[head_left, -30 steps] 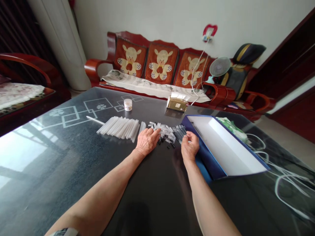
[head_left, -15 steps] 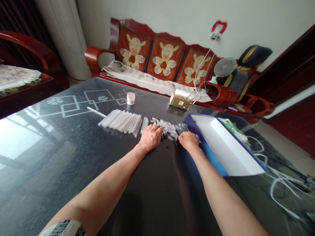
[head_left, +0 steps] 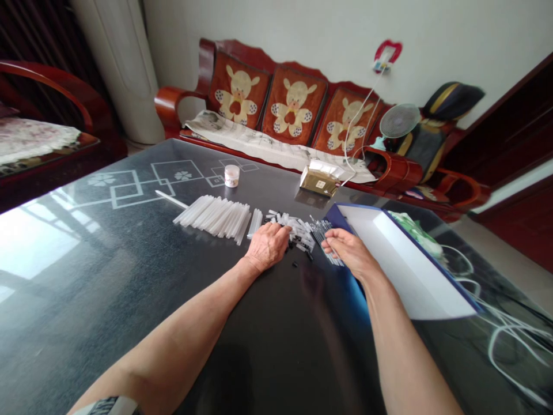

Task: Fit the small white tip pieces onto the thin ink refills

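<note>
My left hand [head_left: 268, 248] lies palm down at the near edge of a pile of short white tubes with black ends [head_left: 289, 226], its fingertips among them. My right hand [head_left: 349, 251] is over a bundle of thin, dark, glinting rods [head_left: 322, 236], with its fingers pinching the rods. A neat row of longer translucent white tubes [head_left: 213, 218] lies left of my left hand. To the right stands an open blue box lid with a white inside [head_left: 408, 259], partly hidden behind my right forearm.
A dark glass tabletop [head_left: 108, 253] with a pale pattern holds a loose white tube [head_left: 171, 199], a small white jar [head_left: 231, 176] and a gold packet [head_left: 318, 183]. White cables [head_left: 496, 334] lie under the glass at right. A red wooden sofa [head_left: 294, 109] stands beyond.
My right hand has shifted rightward along the rods, and its forearm now covers the blue flap of the lid. My left hand stays at the pile. The whole view has drifted slightly.
</note>
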Demonstrator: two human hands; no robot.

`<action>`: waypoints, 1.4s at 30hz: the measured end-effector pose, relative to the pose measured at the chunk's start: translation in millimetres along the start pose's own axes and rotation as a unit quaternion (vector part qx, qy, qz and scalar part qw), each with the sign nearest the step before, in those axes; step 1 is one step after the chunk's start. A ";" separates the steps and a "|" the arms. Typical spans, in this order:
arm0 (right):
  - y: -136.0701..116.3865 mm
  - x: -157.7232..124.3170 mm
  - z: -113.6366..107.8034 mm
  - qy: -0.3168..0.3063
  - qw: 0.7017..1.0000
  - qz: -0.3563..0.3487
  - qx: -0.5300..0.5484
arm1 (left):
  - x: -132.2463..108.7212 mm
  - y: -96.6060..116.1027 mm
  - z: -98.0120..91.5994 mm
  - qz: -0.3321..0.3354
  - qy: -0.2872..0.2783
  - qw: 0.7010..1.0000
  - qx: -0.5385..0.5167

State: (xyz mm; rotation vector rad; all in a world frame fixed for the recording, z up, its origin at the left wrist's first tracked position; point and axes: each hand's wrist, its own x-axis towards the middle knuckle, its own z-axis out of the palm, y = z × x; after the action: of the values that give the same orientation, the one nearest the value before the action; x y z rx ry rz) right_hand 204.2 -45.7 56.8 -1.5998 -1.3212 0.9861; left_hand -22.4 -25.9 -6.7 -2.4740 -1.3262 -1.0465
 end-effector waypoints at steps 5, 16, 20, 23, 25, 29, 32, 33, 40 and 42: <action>3.7 -3.3 33.1 -0.025 0.933 -0.034 0.357 | -1.5 0.2 -0.8 -0.013 0.022 1.000 0.003; 30.0 5.8 55.8 0.077 0.915 -0.083 0.388 | -2.2 -0.1 2.5 -0.039 0.001 0.999 -0.003; 30.3 4.6 58.4 0.072 0.929 -0.092 0.350 | -2.7 -1.0 3.3 -0.016 0.009 1.000 -0.006; 30.3 4.0 60.4 0.062 0.938 -0.093 0.327 | -3.0 -1.0 4.2 -0.007 0.006 1.000 -0.006; 30.6 3.4 62.7 0.050 0.943 -0.096 0.314 | -2.9 -0.5 4.1 -0.001 0.001 1.000 -0.005; 31.4 -0.5 70.9 0.003 0.956 -0.109 0.273 | -2.7 1.3 1.2 0.014 -0.007 1.000 -0.013; 30.2 -3.6 77.1 -0.011 0.970 -0.119 0.213 | -2.8 2.3 -0.6 0.010 -0.009 1.000 -0.010; 29.3 -3.9 78.1 -0.006 0.970 -0.114 0.213 | -2.9 2.5 -0.7 0.001 -0.008 1.000 -0.004; 23.6 2.2 70.3 0.045 0.915 -0.034 0.399 | -1.4 2.4 -0.8 -0.010 -0.004 1.000 0.007; 24.3 3.3 70.0 0.053 0.907 -0.011 0.417 | -0.1 2.2 -2.1 0.008 -0.006 1.000 -0.003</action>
State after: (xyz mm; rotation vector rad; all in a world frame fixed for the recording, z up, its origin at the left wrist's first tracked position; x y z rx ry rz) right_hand 148.2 -37.6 8.9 -0.9489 -0.6720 1.2080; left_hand -21.8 -28.2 -4.8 -2.4951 -1.3051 -1.0362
